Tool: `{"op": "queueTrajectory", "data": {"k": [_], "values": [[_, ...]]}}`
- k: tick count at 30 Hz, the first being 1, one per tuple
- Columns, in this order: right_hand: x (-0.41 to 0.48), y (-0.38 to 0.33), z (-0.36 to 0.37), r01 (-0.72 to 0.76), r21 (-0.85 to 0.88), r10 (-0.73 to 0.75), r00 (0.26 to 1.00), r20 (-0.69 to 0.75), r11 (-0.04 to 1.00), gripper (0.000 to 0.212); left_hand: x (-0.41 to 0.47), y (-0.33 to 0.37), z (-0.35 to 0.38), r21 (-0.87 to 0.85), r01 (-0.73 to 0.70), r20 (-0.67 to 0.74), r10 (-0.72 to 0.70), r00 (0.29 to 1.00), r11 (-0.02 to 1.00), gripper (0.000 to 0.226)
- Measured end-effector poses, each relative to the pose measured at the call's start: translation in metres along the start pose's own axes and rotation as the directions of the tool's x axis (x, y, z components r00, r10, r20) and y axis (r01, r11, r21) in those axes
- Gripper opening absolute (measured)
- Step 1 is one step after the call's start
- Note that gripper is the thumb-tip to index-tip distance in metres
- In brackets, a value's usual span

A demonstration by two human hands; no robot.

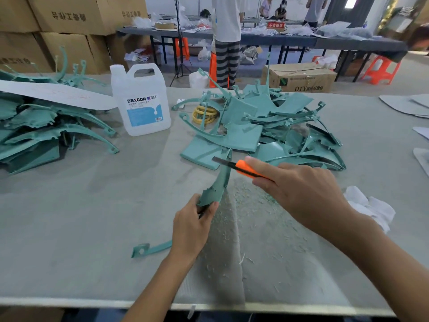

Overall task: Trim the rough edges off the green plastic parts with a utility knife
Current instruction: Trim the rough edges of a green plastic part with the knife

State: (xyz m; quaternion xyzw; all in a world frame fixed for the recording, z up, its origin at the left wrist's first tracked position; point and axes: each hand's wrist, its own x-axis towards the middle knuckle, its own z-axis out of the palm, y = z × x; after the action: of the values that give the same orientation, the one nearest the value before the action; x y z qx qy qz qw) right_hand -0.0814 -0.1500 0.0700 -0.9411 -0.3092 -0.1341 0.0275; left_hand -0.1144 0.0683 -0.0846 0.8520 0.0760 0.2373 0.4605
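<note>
My left hand (193, 225) grips the lower end of a curved green plastic part (217, 184), which stands tilted up from the grey table. In my right hand (299, 191) is an orange utility knife (243, 168), gripped by the handle. Its dark blade (220, 160) sticks out to the left and meets the upper tip of the part. Fine plastic shavings (250, 205) lie on the cloth under my hands. A pile of green parts (262, 126) sits just behind, and a second pile (39, 126) is at the far left.
A white DEXCON jug (141, 101) stands behind left, yellow rings (205, 114) beside the middle pile. One loose green strip (151, 248) lies near my left wrist. White crumpled cloth (369, 205) is at right. Cardboard boxes and people stand beyond the table.
</note>
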Motion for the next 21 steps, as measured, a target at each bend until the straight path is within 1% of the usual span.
{"op": "queueTrajectory", "data": {"k": [2,4,6,8,9,10,13,14,15,16,18,19,20,21], "values": [[-0.002,-0.006,-0.002,0.06,0.01,-0.061,0.997,0.048,0.998,0.058,-0.001,-0.001,0.001,0.014,-0.013,-0.003,0.013,1.0,1.0,0.024],[0.002,-0.004,-0.008,0.077,0.005,-0.077,0.992,0.099,0.997,0.06,-0.002,0.001,0.001,0.017,-0.032,-0.003,0.032,0.999,0.999,0.024],[0.011,0.003,-0.017,0.061,-0.076,-0.055,0.996,0.073,0.995,0.057,-0.002,0.002,0.0,0.024,-0.06,0.0,0.06,0.998,0.998,0.027],[0.02,0.009,-0.028,0.03,-0.233,-0.035,0.999,-0.018,0.972,0.061,-0.003,0.002,0.0,0.02,-0.074,-0.002,0.074,0.997,0.997,0.031],[0.022,0.011,-0.032,0.026,-0.27,-0.04,0.998,-0.045,0.963,0.061,-0.003,0.002,0.0,0.021,-0.078,-0.01,0.079,0.997,0.997,0.031],[0.021,0.012,-0.033,0.037,-0.251,-0.048,0.998,-0.04,0.967,0.059,-0.004,0.001,0.001,0.024,-0.084,-0.018,0.085,0.996,0.996,0.029],[0.013,0.001,-0.029,0.131,-0.101,-0.123,0.989,0.081,0.986,0.052,-0.004,0.001,0.002,0.028,-0.093,-0.035,0.094,0.995,0.995,0.024],[0.012,0.0,-0.026,0.148,-0.065,-0.14,0.983,0.115,0.987,0.05,-0.004,0.001,0.002,0.027,-0.091,-0.032,0.092,0.995,0.995,0.023],[0.013,0.002,-0.022,0.133,-0.046,-0.126,0.984,0.123,0.99,0.05,-0.003,0.001,0.002,0.028,-0.089,-0.026,0.089,0.996,0.996,0.023],[0.015,0.007,-0.02,0.091,-0.065,-0.083,0.99,0.114,0.994,0.051,-0.003,0.001,0.001,0.03,-0.086,-0.019,0.087,0.996,0.996,0.023],[0.022,0.021,-0.018,0.004,-0.183,-0.003,1.0,0.006,0.983,0.055,-0.003,0.001,0.0,0.026,-0.075,-0.007,0.075,0.997,0.997,0.024],[0.023,0.027,-0.017,-0.029,-0.201,0.022,0.999,-0.037,0.979,0.059,-0.004,0.001,0.0,0.014,-0.071,-0.006,0.071,0.997,0.997,0.023],[0.023,0.03,-0.014,-0.026,-0.145,0.02,0.999,-0.042,0.989,0.062,-0.004,0.001,0.0,0.005,-0.071,-0.008,0.072,0.997,0.997,0.023],[0.02,0.028,-0.011,0.015,-0.051,-0.016,1.0,-0.012,0.999,0.064,-0.004,0.001,0.0,0.003,-0.074,-0.012,0.074,0.997,0.997,0.022]]}}
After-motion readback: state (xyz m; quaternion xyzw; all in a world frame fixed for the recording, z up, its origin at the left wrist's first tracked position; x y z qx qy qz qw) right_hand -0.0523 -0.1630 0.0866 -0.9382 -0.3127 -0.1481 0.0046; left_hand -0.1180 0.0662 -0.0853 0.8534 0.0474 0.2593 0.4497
